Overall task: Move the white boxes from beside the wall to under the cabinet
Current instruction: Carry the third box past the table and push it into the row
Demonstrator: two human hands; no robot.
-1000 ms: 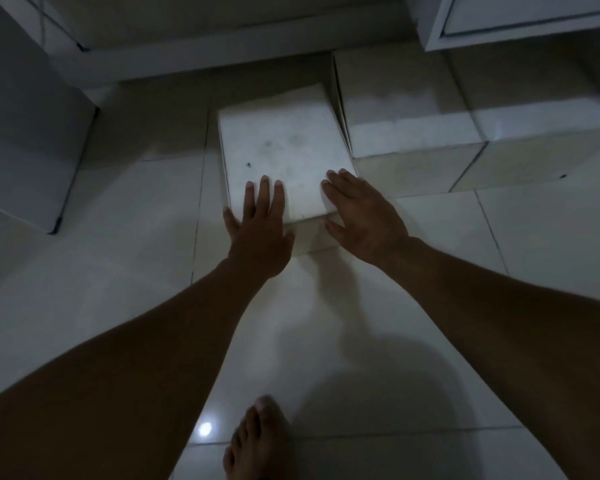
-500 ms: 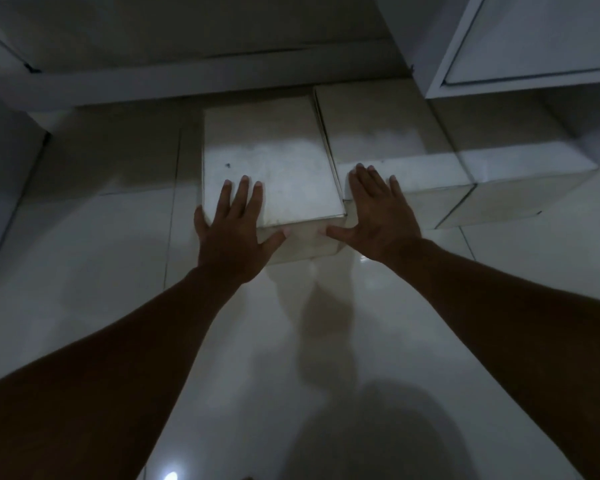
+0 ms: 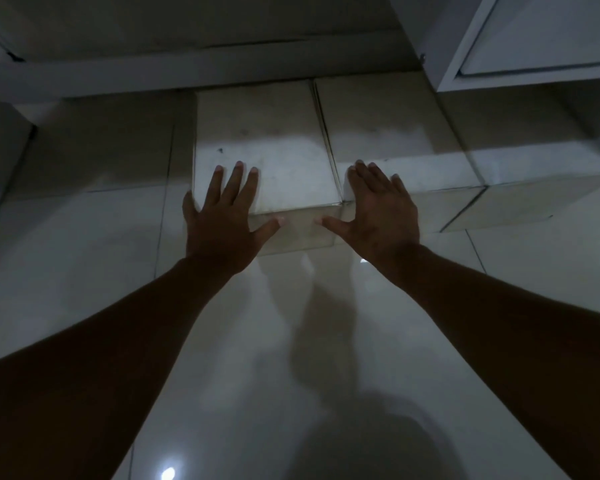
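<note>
Dim room, glossy pale tiled floor [image 3: 84, 271]. Left hand [image 3: 222, 216] flat on near-left corner of dusty white cardboard box [image 3: 260, 150], fingers spread, thumb out along front face. Box top scuffed, small dark speck, lit patch mid-lid. Right hand [image 3: 381, 216] splayed flat at seam with second white box [image 3: 388, 133] touching its right side. Third white box [image 3: 534, 168] further right, under white cabinet [image 3: 534, 36].
</note>
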